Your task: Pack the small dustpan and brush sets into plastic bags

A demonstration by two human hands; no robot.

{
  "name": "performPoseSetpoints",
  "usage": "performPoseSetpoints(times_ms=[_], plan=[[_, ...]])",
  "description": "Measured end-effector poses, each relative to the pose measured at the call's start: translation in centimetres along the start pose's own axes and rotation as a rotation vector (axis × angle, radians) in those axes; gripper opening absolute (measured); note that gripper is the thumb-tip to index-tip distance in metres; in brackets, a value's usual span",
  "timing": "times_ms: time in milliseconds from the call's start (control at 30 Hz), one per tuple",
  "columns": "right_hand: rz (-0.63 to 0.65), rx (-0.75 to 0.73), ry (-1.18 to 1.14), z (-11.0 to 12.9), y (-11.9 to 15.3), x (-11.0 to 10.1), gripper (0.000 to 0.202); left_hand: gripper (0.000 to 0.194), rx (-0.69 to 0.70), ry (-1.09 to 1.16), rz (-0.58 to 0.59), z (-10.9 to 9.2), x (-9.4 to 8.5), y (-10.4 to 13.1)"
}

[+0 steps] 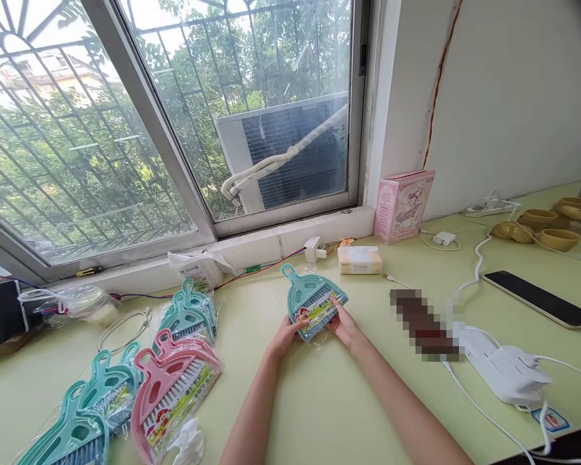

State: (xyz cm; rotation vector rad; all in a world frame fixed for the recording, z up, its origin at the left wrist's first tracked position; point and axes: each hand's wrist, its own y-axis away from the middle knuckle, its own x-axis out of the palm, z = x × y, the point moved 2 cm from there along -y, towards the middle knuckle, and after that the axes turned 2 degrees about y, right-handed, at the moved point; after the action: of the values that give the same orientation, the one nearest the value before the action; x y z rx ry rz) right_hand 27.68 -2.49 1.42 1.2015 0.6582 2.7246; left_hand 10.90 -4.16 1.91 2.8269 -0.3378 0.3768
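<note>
Between my hands is a teal dustpan and brush set (314,292) in clear wrap, its looped handle pointing away from me. My left hand (286,334) grips its lower left side, thumb over the printed label. On the other side my right hand (345,324) holds the lower right edge, thumb on top. To the left lie more wrapped sets: a pink dustpan and brush set (177,391), a teal set (186,313) behind it, and further teal sets (72,429) nearer me. A crumpled white tissue (190,442) rests by the pink set.
A tissue pack (361,260) and a pink box (403,206) stand near the window sill. At right are a white power strip (501,368) with cables, a dark phone (542,298), a pixelated object (423,323) and yellowish bowls (559,239). A plastic bag (198,268) lies by the sill.
</note>
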Motion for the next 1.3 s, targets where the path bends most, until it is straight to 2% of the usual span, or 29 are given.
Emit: performPoseSetpoints(times_ms=[267, 433, 500, 600, 700, 767, 867, 967, 1167, 1300], plan=[[0.101, 0.023, 0.035, 0.1, 0.0, -0.1, 0.026, 0.054, 0.032, 0.017, -0.004, -0.3, -0.7, -0.4], [0.039, -0.049, 0.097, 1.1, -0.4, -0.2, 0.027, 0.054, 0.062, 0.059, -0.043, -1.1, -2.2, -0.2], [-0.024, -0.186, 0.166, 1.9, -0.5, -0.5, 0.024, 0.052, 0.06, 0.09, -0.062, -1.4, -2.9, -0.1], [-0.125, -0.519, 0.363, 3.1, 0.2, -1.2, 0.016, 0.05, 0.073, 0.155, -0.093, -1.9, -3.8, 0.0], [-0.149, -0.831, 0.657, 3.7, 1.4, -1.2, 0.034, 0.049, 0.065, 0.218, -0.129, -2.1, -4.3, 0.1], [-0.089, -0.922, 0.86, 3.7, 1.9, -0.9, 0.045, 0.049, 0.037, 0.235, -0.131, -2.1, -4.5, 0.1], [0.065, -0.918, 1.011, 3.5, 2.0, -0.3, 0.044, 0.052, -0.003, 0.226, -0.106, -1.9, -4.5, 0.1], [0.167, -0.867, 0.99, 3.6, 1.9, -0.1, 0.034, 0.054, -0.023, 0.222, -0.094, -1.9, -4.6, 0.2], [0.153, -0.864, 1.021, 4.0, 1.9, -0.3, 0.05, 0.054, -0.084, 0.242, -0.091, -1.9, -4.7, 0.2], [0.193, -0.845, 0.986, 3.9, 1.8, -0.3, 0.029, 0.057, -0.109, 0.263, -0.063, -1.7, -4.8, 0.1]])
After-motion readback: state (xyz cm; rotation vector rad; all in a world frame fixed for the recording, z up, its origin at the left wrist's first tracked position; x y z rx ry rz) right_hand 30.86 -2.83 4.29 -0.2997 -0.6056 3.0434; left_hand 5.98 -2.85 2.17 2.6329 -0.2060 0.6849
